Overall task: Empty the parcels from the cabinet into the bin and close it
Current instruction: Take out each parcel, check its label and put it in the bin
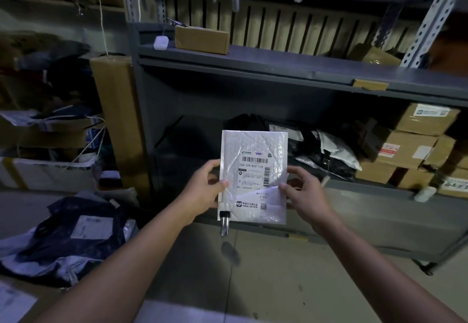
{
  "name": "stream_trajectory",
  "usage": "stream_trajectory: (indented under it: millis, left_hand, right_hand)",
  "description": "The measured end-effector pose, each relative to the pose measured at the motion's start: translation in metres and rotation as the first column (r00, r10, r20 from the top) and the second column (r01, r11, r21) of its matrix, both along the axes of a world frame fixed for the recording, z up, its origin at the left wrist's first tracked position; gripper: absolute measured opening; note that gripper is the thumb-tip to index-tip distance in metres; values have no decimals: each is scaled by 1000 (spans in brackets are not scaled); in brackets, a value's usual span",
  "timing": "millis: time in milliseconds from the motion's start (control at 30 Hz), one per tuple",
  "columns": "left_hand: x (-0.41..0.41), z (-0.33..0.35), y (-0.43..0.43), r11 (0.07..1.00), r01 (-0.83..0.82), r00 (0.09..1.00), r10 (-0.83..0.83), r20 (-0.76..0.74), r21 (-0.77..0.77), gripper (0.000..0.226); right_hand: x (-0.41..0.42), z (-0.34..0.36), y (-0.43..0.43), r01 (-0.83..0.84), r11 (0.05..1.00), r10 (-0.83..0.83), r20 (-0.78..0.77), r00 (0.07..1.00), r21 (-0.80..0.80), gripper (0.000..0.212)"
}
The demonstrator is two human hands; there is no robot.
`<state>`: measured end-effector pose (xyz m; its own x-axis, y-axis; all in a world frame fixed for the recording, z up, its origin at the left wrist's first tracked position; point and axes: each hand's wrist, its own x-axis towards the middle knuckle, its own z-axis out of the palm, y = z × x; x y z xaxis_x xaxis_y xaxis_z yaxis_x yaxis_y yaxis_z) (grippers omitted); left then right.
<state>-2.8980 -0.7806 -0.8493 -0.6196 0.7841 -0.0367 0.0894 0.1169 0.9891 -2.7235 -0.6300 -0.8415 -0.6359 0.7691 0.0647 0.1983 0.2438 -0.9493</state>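
Left hand (202,188) and right hand (306,191) pinch a white bubble mailer (253,150) by its side edges

Held upright before the lower shelf of the grey cabinet (253,62) — poly bags (329,155) and cardboard boxes (405,150) lie inside, behind it.

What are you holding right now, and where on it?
A white padded envelope, label facing you. The left hand pinches its left edge, the right hand its right edge, both below the middle.
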Motion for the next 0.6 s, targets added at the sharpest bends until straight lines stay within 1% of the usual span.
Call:
stream_trajectory:
  millis: [133,333,467,600]
  left_hand:
    - [-16,-1,-11,999,-32,999,32,-13,-25,39]
    - [-49,-4,-36,987,-152,988,153,10,-53,32]
    - [-83,-2,-69,971,-222,975,223,1,-82,25]
    - [-124,-4,-108,946,-311,950,311,-13,-96,27]
  right_hand:
    - [-19,-4,-8,-14,1000,13,32,999,20,27]
    - [-69,-5,-20,-82,995,79,63,995,53,27]
    - [-123,-9,-37,-146,987,140,80,987,64,35]
    - [-183,-15,-68,-200,975,192,86,978,97,39]
